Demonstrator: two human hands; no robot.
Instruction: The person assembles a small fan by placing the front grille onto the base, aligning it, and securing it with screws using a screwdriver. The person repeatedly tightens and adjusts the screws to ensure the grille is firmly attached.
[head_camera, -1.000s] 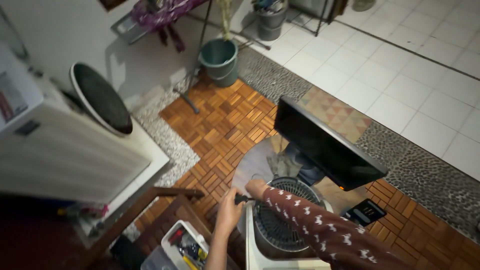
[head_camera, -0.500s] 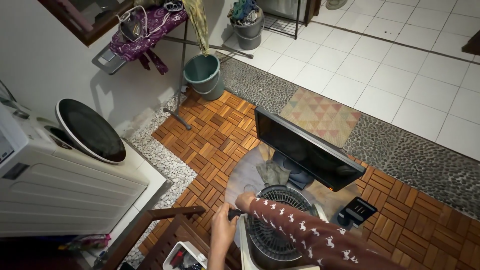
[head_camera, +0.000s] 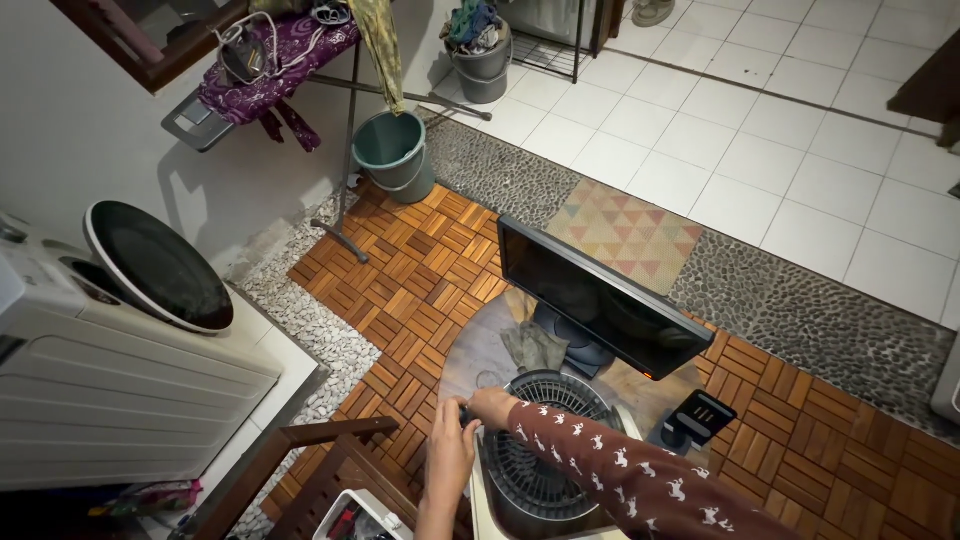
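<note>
A round dark fan grille (head_camera: 545, 450) in a pale housing lies face up at the bottom of the head view. My left hand (head_camera: 452, 455) grips a small black tool handle (head_camera: 467, 414) at the grille's left edge. My right hand (head_camera: 492, 404), in a dark red patterned sleeve, rests on the grille's near-left rim and touches the same tool. A black flat monitor (head_camera: 590, 298) stands on its base just beyond the grille. A grey cloth (head_camera: 533, 346) lies by the monitor's foot.
A white appliance with an open round dark lid (head_camera: 155, 265) stands at the left. A wooden chair frame (head_camera: 290, 460) and an open toolbox (head_camera: 355, 520) lie bottom left. A green bucket (head_camera: 392, 152), an ironing board (head_camera: 270, 60) and a small black device (head_camera: 690, 418) are around.
The view has tilted up and drifted, so everything sits lower and further left. My two hands have come closer together at the grille's left rim.
</note>
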